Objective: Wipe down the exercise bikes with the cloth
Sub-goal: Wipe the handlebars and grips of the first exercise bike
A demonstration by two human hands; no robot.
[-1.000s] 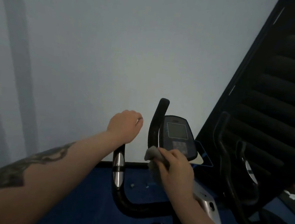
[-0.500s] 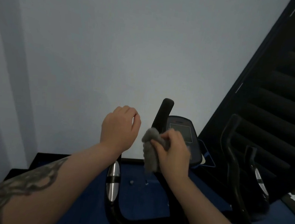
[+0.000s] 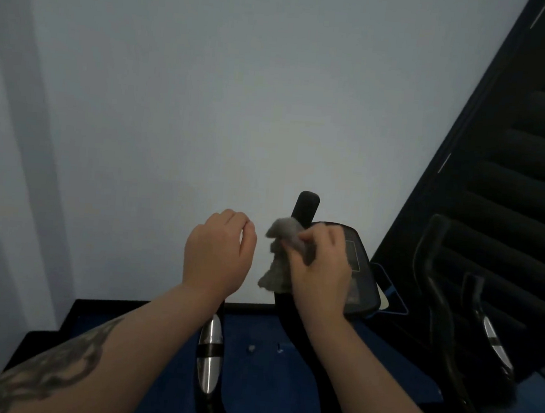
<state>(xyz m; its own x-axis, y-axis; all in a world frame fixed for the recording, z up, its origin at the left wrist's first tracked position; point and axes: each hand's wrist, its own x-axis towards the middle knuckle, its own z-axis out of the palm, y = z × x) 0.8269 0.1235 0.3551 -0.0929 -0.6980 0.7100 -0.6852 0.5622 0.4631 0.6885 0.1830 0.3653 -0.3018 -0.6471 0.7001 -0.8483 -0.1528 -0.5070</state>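
while fingers (image 3: 308,239) pinch cloth (image 3: 280,256), left hand (image 3: 217,254) curled

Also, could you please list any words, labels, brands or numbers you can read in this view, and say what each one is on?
None can be read.
Console of the exercise bike: its screen and the panel below it are too dark and blurred to read, and the right hand holding the cloth partly covers it.

right hand (image 3: 319,273) rubs cloth (image 3: 281,255) on handlebar (image 3: 304,207).
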